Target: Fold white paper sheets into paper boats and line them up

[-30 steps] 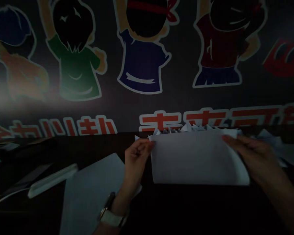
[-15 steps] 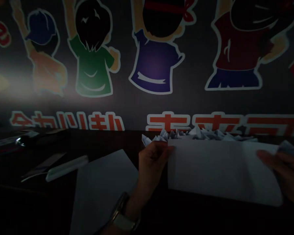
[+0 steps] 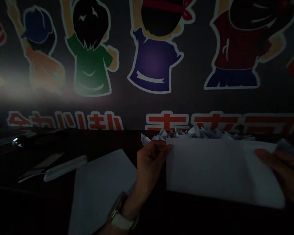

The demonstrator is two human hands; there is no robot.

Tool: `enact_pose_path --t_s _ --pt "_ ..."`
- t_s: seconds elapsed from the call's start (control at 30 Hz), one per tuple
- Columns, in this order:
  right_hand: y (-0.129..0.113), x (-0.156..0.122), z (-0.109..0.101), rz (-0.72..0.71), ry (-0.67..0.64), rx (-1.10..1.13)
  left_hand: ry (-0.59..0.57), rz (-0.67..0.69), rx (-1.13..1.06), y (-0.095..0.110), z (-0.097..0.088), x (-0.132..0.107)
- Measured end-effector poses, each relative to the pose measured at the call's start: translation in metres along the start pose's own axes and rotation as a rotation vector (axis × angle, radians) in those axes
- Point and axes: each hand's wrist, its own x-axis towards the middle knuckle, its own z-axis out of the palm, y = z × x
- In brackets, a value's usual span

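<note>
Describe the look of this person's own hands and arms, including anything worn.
The left grip is a bare hand without a glove; a watch with a pale band and a dark case with a shiny edge circles that wrist. No sleeve shows. The right grip is also ungloved, dim and cut off by the picture's edge.
</note>
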Motion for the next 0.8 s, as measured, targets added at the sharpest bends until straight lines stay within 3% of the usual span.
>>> enact_pose_path --t_s 0.13,0.33,0.63,0.8 --pt "-0.007 -0.004 0.003 0.155 0.043 0.12 -0.002 0.02 0.013 -0.001 0.0 0.001" --pt "-0.02 -0.007 0.007 0.115 -0.016 0.037 -0.012 -0.007 -0.004 -0.003 -0.002 0.002" --pt "-0.015 -0.005 0.008 0.059 -0.105 0.043 -0.016 -0.031 0.014 -0.013 -0.006 0.007" --pt "-0.013 -0.006 0.01 0.026 -0.07 0.048 -0.003 -0.051 0.052 -0.015 -0.006 0.008"
